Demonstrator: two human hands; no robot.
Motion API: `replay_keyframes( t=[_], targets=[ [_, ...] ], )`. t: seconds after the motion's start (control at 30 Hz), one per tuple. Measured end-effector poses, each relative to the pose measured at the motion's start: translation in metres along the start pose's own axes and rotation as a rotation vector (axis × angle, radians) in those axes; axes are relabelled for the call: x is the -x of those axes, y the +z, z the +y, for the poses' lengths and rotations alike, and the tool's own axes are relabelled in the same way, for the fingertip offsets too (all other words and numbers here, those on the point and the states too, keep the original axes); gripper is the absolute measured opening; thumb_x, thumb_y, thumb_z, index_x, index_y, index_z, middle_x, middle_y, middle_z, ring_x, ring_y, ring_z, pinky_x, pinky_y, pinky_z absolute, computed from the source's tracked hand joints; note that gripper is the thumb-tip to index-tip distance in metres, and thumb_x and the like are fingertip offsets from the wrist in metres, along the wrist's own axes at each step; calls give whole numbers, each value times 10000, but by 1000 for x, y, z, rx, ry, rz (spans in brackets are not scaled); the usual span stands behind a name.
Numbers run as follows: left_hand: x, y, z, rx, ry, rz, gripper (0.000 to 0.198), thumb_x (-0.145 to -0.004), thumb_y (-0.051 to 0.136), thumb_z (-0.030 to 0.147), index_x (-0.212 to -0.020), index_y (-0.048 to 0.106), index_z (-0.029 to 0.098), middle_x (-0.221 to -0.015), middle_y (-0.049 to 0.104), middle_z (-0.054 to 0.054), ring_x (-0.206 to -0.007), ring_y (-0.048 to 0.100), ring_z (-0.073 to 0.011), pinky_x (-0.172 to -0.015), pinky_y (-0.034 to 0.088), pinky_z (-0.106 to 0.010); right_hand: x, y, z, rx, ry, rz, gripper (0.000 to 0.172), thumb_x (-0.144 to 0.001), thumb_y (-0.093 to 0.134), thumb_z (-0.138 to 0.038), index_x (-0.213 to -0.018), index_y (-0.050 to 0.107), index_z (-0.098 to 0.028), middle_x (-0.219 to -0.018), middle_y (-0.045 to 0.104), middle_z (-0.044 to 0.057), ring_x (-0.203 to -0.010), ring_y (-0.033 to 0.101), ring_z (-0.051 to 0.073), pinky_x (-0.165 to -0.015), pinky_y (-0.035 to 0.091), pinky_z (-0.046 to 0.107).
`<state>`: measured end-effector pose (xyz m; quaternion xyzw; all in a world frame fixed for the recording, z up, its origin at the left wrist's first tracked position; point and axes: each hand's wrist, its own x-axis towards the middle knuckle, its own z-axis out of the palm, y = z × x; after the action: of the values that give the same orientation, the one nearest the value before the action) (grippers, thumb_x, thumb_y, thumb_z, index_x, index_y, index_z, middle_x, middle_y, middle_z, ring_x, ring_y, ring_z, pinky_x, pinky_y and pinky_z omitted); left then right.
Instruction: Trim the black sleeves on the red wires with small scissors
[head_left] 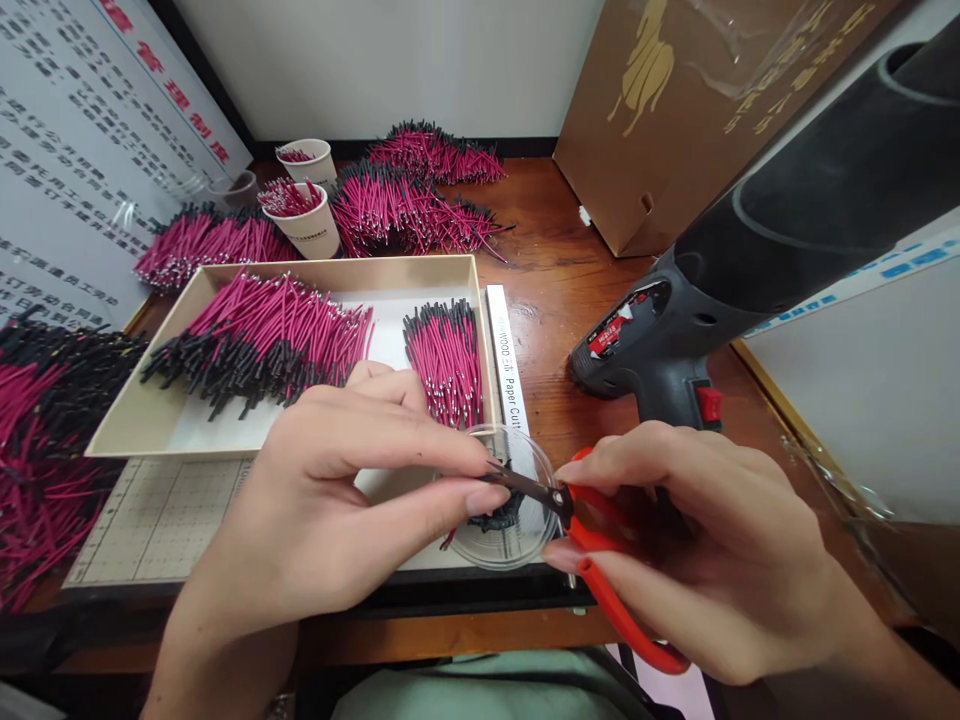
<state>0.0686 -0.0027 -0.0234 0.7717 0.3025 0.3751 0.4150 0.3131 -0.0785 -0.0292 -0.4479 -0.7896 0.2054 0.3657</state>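
Observation:
My right hand (697,540) grips red-handled scissors (592,540), with its thumb and fingers at the handles. The dark blades point left and reach the fingertips of my left hand (352,490). Thumb and forefinger of that hand are pinched together at the blade tips; what lies between them is too small and covered to make out. Below both hands sits a round clear plastic dish (536,540) with short black pieces (495,515) inside, partly hidden by my fingers and the blades. A dark red wire end (448,541) shows just under my left thumb.
A cream tray (217,272) holds bundles of magenta wires with black sleeves (442,360). Behind it stand paper cups (311,235) and more wire piles (390,205). A paper cutter (510,360) lies underneath. At right are a heat gun (675,320) and a brown box (637,130).

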Motion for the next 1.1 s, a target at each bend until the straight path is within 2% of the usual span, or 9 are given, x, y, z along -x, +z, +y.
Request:
replay_keyframes(
  t=[0.13, 0.3, 0.4, 0.63, 0.77, 0.97, 1.1],
  targets=[
    [4, 0, -2, 5, -9, -1, 165, -961, 866, 163, -902, 908, 310, -716, 824, 37, -597, 540, -125, -521, 445, -266, 2, 0, 0, 2, -14, -10, 231, -907, 703, -80, -1043, 616, -246, -696, 671, -43, -506, 601, 118, -456, 451, 283],
    [4, -1, -6, 27, 50, -26, 152, -965, 869, 164, -928, 907, 307, -678, 798, 54, -585, 518, -117, -543, 468, -270, 1, 0, 1, 3, -42, -25, 231, -906, 688, -98, -1064, 595, -238, -721, 694, -40, -518, 613, 113, -481, 463, 270],
    [2, -1, -4, 21, 31, -38, 186, -965, 851, 132, -914, 909, 301, -697, 814, 57, -586, 523, -115, -543, 463, -274, 2, -1, 2, 36, -40, -51, 229, -926, 697, -97, -1080, 601, -237, -741, 716, -36, -545, 651, 118, -496, 479, 270],
    [1, -2, 0, 20, 7, -50, 216, -953, 846, 102, -921, 910, 306, -684, 801, 61, -595, 535, -118, -532, 451, -270, 7, 0, 0, 43, 14, 11, 237, -908, 730, -111, -1052, 614, -259, -726, 700, -33, -519, 633, 136, -469, 457, 298],
    [1, -2, -2, 9, 18, -38, 195, -955, 850, 126, -911, 913, 306, -665, 792, 51, -589, 525, -122, -543, 466, -270, 7, 1, -1, 36, 17, 20, 289, -890, 744, -95, -1079, 612, -268, -746, 705, -42, -541, 652, 138, -506, 480, 305],
    [0, -2, -4, 4, 41, -42, 202, -953, 846, 119, -911, 908, 306, -649, 779, 66, -581, 514, -114, -570, 497, -271, 6, 1, 0, 26, 20, 17, 258, -888, 757, -109, -1045, 627, -268, -715, 688, -44, -518, 620, 135, -485, 466, 296],
    [2, -3, -6, 12, 59, -41, 188, -966, 839, 128, -916, 904, 297, -660, 785, 79, -588, 507, -105, -577, 486, -269, 5, 0, 2, 46, -9, -9, 255, -903, 747, -103, -1069, 628, -257, -753, 723, -33, -557, 663, 139, -501, 481, 290]
  ],
)
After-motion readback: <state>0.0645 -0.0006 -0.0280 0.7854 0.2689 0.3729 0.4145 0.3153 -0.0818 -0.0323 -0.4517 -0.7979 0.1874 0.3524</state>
